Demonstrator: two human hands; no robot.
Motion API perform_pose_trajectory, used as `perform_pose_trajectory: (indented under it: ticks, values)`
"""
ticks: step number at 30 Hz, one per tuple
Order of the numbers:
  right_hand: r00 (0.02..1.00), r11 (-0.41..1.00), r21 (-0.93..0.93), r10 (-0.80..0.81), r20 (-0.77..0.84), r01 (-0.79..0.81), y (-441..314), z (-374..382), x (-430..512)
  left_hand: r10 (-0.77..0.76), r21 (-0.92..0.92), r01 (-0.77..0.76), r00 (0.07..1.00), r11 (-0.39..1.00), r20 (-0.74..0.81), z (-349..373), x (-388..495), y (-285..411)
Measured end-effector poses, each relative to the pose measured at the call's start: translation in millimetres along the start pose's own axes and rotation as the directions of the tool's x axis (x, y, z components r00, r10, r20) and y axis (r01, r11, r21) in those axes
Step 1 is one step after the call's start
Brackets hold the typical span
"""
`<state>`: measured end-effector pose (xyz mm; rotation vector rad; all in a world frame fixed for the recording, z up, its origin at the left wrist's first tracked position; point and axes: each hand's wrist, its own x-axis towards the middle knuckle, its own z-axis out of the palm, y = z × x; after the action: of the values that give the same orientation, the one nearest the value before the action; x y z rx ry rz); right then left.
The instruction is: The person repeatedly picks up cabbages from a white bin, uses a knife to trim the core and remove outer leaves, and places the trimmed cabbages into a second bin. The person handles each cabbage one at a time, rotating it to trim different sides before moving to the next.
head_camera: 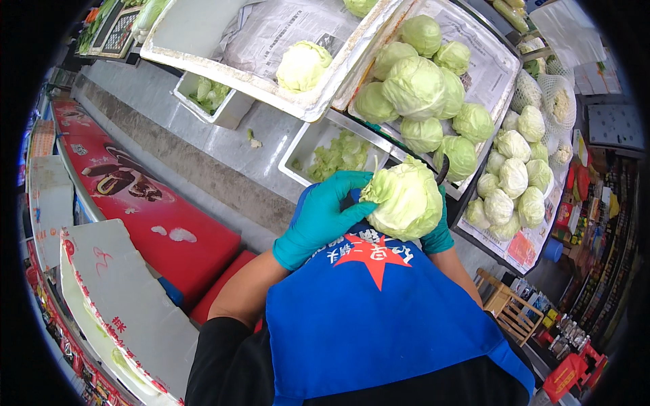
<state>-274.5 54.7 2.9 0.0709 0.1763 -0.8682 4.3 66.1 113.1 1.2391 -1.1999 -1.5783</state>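
In front of my blue apron is a pale green cabbage (406, 203), its outer leaves loose and ruffled on the left side. My left hand (330, 218), in a teal glove, pinches those leaves between thumb and fingers. My right hand (440, 232), gloved alike, supports the cabbage from the far right; most of its fingers are hidden behind it. A dark curved tool part (445, 170) sticks up beside that hand, and the rest of it is out of sight. Below the cabbage's far edge stands a white foam box (292, 160) holding torn cabbage leaves (340, 155).
Several cabbages (414, 86) are heaped on a newspaper-lined tray ahead. One trimmed cabbage (303, 66) lies in a large foam box (203, 63). Smaller pale heads (514, 177) fill the right side. A red-covered chest (152, 203) and a cardboard box (122, 274) stand left.
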Motion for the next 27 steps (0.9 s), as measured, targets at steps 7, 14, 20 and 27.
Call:
perform_pose_trajectory:
  ticks: [7,14,20,27]
  values:
    - [1.000,0.999,-0.048,0.007,-0.002,-0.007,2,2,-3,0.520,0.467,-0.442,0.853,0.766,-0.045,-9,-1,-6]
    - [0.999,1.000,-0.020,-0.005,-0.034,0.005,5,4,-2,0.407,0.274,-0.375,0.911,0.886,-0.069,-7,-3,0]
    - [1.000,1.000,-0.006,0.029,-0.011,-0.029,3,2,0,0.618,0.580,-0.570,0.774,0.583,0.139,-11,8,3]
    - [0.894,0.925,-0.378,-0.132,-0.429,-0.045,7,22,-10,0.320,0.268,-0.207,0.803,0.941,-0.503,-26,12,-41]
